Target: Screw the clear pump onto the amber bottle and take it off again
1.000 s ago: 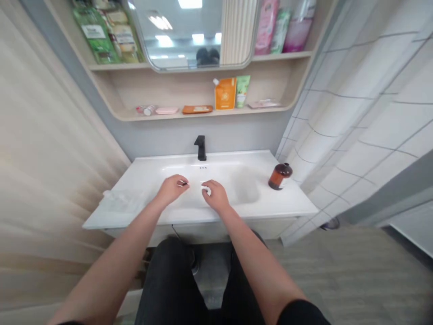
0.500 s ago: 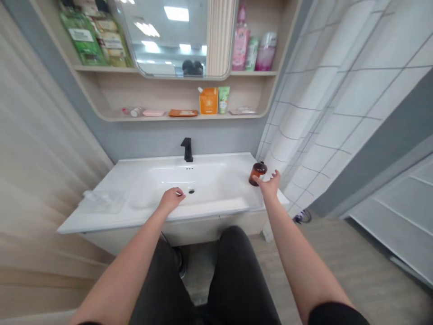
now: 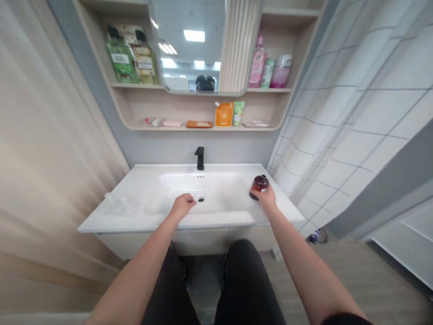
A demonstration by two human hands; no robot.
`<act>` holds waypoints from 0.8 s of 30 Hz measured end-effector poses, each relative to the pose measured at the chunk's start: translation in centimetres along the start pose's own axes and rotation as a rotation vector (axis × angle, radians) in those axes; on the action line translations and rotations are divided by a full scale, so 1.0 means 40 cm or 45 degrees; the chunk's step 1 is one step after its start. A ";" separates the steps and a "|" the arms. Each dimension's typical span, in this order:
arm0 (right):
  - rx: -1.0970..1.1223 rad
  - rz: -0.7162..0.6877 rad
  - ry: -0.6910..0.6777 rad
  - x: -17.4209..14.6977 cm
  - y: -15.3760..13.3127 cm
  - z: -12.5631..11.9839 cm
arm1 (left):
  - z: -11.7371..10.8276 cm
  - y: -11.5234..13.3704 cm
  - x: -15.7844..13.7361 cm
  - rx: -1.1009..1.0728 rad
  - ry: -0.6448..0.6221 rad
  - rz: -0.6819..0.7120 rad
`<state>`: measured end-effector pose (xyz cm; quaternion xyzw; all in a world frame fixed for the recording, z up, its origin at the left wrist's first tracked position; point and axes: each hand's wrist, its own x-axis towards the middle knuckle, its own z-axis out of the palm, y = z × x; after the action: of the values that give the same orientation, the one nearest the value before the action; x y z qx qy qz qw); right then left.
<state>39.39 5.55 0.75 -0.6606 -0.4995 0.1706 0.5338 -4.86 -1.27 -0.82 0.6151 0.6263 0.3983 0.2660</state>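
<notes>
At the right end of the white sink counter stands a dark brown bottle [image 3: 260,182] with a pale label and a narrow dark neck. My right hand [image 3: 268,197] is closed round its lower body, thumb on the left side. Over the front of the basin [image 3: 223,189], just left of the drain hole [image 3: 200,199], my left hand [image 3: 183,206] is pinched. A small thing with a pale and dark edge shows at its fingertips, too small to name.
A black faucet [image 3: 200,159] rises behind the basin. A crumpled clear plastic bag [image 3: 122,205] lies on the counter's left. Above hangs a mirror cabinet with a shelf [image 3: 152,128] bearing an orange pouch [image 3: 224,114], a green tube [image 3: 238,113] and bottles. White tiled wall [image 3: 358,122] borders the right.
My right hand has gone from spread fingers beside the brown bottle to a grip round it. My left hand stays pinched over the basin. The camera view has shifted.
</notes>
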 end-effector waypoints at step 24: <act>0.025 -0.195 -0.755 -0.311 -0.202 0.385 | 0.043 0.085 0.049 -0.461 0.337 0.106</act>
<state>18.33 2.75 -1.73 -0.5371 -0.6802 0.3200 0.3826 -1.74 0.70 1.37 0.5251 0.5482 0.5920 0.2707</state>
